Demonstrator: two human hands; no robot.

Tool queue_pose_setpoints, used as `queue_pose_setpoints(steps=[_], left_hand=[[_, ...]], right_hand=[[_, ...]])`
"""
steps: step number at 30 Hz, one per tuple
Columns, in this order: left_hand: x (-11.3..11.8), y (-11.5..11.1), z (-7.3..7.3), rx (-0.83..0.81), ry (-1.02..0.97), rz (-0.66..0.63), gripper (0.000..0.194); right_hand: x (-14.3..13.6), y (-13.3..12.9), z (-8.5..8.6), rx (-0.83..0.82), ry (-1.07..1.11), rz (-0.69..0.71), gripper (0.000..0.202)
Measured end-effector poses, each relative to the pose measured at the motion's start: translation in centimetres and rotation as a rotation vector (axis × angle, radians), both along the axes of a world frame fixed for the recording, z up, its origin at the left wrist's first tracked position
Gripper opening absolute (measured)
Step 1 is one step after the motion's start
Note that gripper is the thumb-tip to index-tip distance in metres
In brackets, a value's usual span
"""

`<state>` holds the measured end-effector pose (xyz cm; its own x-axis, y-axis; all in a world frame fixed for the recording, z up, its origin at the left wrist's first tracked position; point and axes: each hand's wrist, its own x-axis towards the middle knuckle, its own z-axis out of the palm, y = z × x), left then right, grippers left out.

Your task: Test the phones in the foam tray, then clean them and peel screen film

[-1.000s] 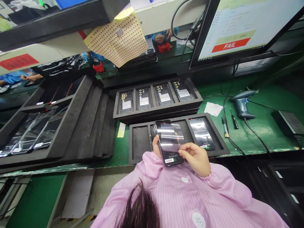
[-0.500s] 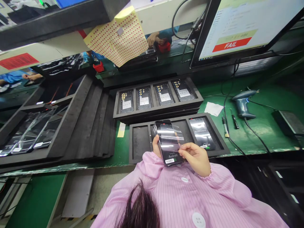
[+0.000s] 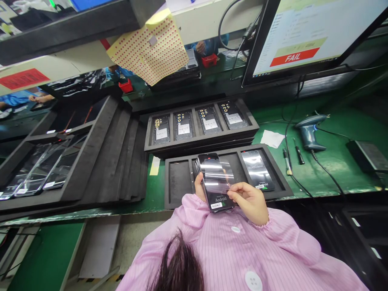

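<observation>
My left hand (image 3: 200, 186) is closed around the left side of a stack of smartphones, thumb along the edge and its other fingers hidden beneath. The top smartphone (image 3: 216, 190) faces up, with "Android" and a white label near its lower end. A clear film (image 3: 228, 171) lies over part of its screen and sticks out past the right edge. Thumb and forefinger of my right hand (image 3: 250, 200) pinch the film's lower right part. Under the stack is a black foam tray (image 3: 178, 159); another smartphone (image 3: 257, 169) marked "Blackview" lies in its right compartment.
Behind, a stacked foam tray (image 3: 201, 141) holds several opened phones. More trays (image 3: 112, 161) lean at left. To the right are a barcode scanner (image 3: 311, 131), screwdriver (image 3: 299, 152), white paper (image 3: 273, 138) and cables. A monitor (image 3: 291, 44) reads "FAIL". A co-worker's hand (image 3: 200, 47) shows behind.
My hands and the phone stack stay almost still; the film has shifted very slightly left. In the background, the co-worker's hands have moved up from the dark tray.
</observation>
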<state>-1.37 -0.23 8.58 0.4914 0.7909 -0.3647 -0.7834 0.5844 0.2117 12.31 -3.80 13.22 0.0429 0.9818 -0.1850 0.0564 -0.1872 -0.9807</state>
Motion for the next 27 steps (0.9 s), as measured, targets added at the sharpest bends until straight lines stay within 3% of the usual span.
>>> queue_pose_setpoints(steps=[9,15,20,23,27], left_hand=[[0.1,-0.1,-1.1,0.061,-0.05,-0.045,0.071],[0.1,-0.2,-1.1,0.079,-0.06,-0.009,0.063],[0.1,-0.7,-0.8,0.131,-0.01,-0.09,0.066],[0.0,-1.0,-1.1,0.124,-0.027,-0.167,0.06],[-0.2,-0.9,-0.9,0.044,-0.044,-0.244,0.054]], right_hand=[[0.2,-0.2,-0.1,0.103,-0.125,0.036,0.016],[0.1,-0.4,-0.5,0.374,-0.46,0.102,0.012],[-0.1,0.5,-1.4,0.376,-0.629,-0.019,0.021],[-0.1,2.0,-2.0,0.273,-0.526,-0.099,0.031],[-0.2,4.4,-2.5,0.047,-0.162,-0.19,0.038]])
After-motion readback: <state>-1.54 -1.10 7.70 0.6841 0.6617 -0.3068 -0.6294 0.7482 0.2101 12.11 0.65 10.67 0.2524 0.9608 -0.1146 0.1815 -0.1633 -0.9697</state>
